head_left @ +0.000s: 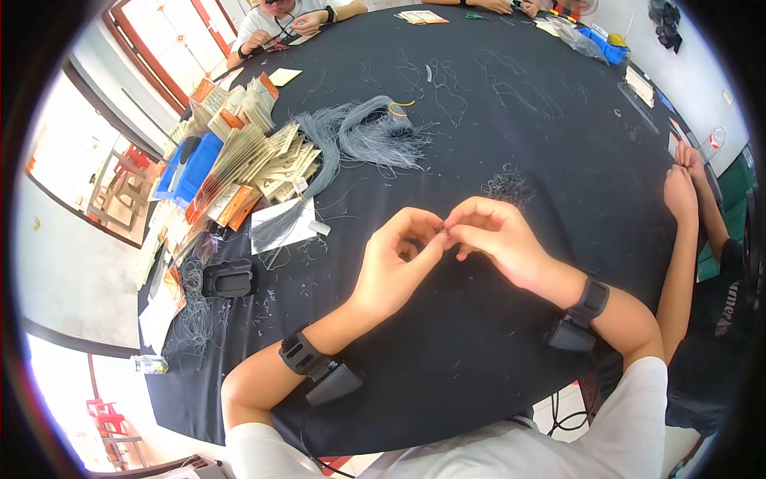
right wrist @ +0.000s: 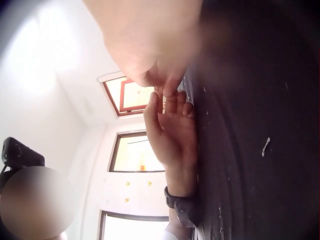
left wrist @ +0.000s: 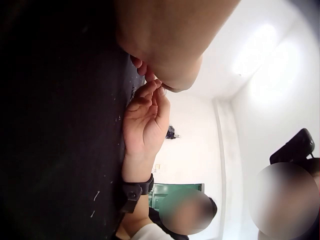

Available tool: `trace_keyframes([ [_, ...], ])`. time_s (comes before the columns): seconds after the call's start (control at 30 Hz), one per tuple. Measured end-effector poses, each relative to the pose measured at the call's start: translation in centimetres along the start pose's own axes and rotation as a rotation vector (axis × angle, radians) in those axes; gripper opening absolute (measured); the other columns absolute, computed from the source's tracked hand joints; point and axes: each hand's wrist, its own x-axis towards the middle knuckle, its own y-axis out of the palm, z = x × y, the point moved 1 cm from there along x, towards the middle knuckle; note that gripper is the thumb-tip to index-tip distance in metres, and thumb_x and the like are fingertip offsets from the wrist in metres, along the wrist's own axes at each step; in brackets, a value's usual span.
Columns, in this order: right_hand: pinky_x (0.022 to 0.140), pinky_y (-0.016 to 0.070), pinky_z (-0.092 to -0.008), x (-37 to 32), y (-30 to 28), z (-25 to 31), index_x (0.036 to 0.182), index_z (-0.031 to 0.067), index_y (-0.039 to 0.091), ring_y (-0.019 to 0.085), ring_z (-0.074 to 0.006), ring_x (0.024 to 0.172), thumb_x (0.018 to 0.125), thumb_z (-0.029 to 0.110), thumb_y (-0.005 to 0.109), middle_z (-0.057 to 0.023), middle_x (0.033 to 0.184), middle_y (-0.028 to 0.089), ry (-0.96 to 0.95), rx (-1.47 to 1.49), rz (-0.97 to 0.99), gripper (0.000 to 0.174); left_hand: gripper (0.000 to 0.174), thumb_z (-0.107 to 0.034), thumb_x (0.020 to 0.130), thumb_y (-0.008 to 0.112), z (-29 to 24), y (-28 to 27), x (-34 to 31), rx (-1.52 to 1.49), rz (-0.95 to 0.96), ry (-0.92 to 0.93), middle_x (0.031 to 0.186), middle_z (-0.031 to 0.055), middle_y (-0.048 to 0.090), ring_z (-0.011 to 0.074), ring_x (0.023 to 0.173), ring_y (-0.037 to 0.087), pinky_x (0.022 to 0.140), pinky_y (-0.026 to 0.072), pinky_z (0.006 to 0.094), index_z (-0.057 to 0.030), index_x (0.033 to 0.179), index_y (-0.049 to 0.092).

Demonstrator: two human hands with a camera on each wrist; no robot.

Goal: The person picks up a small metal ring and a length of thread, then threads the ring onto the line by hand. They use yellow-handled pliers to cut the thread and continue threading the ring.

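From here I see the left hand (head_left: pixel 388 262) and right hand (head_left: pixel 508 246) pinching a tiny dark piece (head_left: pixel 444 229) between their fingertips; it is too small for me to tell its long axis or pointing; it sits nearer the wearer than the grey thread bundle (head_left: pixel 363 140); left of that bundle lie cards (head_left: pixel 254 156), near-left a black tray (head_left: pixel 229 279).

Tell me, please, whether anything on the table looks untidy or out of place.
Yes: pale scraps are scattered on the black cloth beside the black tray, and a tangled clump of strands lies beyond the right hand, unlike the smoother gray bundle.
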Motion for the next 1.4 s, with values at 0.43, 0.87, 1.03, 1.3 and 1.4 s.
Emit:
trace_keyframes([
  [0.43,0.066,0.0462,-0.0249,0.0,0.0,-0.1,0.093,0.0032,0.059,0.061,-0.0132,0.085,0.085,0.007,0.055,-0.0062,0.089,0.063,-0.029,-0.009,0.023,0.009,0.01,-0.004,0.08,0.062,-0.3,0.0,-0.1,0.083,-0.101,0.049,0.081,0.0015,0.062,0.004,0.073,0.056,0.055,0.0406,0.0165,-0.0011,0.091,0.061],
  [0.87,0.063,0.0459,-0.0238,0.1,0.1,-0.3,0.092,0.004,0.054,0.059,-0.0125,0.076,0.091,0.019,0.049,-0.0062,0.081,0.06,0.007,-0.002,0.063,0.016,0.013,-0.004,0.076,0.066,-0.4,-0.1,-0.2,0.209,-0.202,0.242,0.076,-0.0009,0.059,0.0016,0.063,0.049,0.049,0.0328,0.0162,-0.0087,0.088,0.069],
  [1.03,0.063,0.0456,-0.0233,0.1,0.0,-0.5,0.091,0.0039,0.055,0.059,-0.0119,0.075,0.091,0.018,0.048,-0.0056,0.081,0.06,0.002,0.01,0.058,0.015,0.011,-0.006,0.078,0.065,-0.1,-0.3,-0.2,0.224,-0.202,0.209,0.077,-0.0017,0.059,0.0018,0.064,0.05,0.051,0.0347,0.0162,-0.005,0.089,0.066],
  [1.3,0.061,0.0455,-0.0228,0.2,0.2,0.0,0.093,0.0032,0.055,0.058,-0.0109,0.071,0.09,0.017,0.049,-0.0048,0.079,0.059,0.041,-0.021,0.042,0.016,0.011,-0.007,0.084,0.058,0.6,-0.3,0.5,0.041,-0.125,0.139,0.084,0.0025,0.061,0.0066,0.077,0.056,0.067,0.0445,0.0212,-0.0009,0.094,0.06],
  [1.4,0.061,0.0452,-0.0219,0.3,0.4,0.9,0.092,0.0036,0.056,0.058,-0.0099,0.07,0.09,0.016,0.05,-0.0042,0.077,0.059,0.041,-0.189,0.073,0.014,0.012,-0.007,0.085,0.057,1.0,-0.4,0.5,-0.019,-0.102,0.123,0.084,0.0031,0.061,0.0072,0.078,0.056,0.067,0.0448,0.0217,-0.0005,0.094,0.059],
])
